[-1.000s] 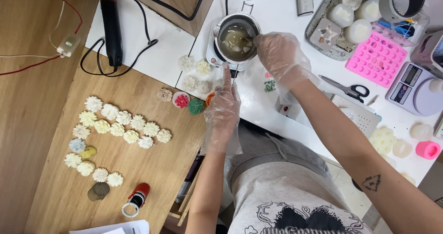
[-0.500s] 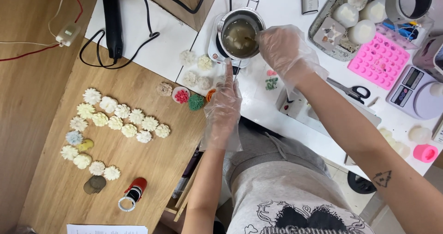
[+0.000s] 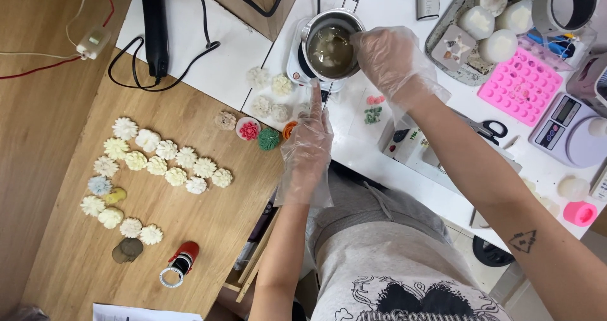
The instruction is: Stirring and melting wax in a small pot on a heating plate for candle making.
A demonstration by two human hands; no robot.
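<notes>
On the wooden table at our left we already have a good batch laid out: rows of pale flower-shaped wax pieces, with a red clip near that table's front edge and plenty of bare wood around them. A few more flowers, some coloured, sit across the seam onto the white counter, so finished pieces are many while the small metal pot on its white warmer holds cloudy liquid, which we judge means more pouring is left. Our gloved left hand points its index finger up toward the warmer, the other fingers curled and empty. Our gloved right hand rests at the pot's rim; whether its fingers pinch anything we cannot tell. Rightward, room is tight: a grey tray, pink mould, scissors and scale crowd the counter.
</notes>
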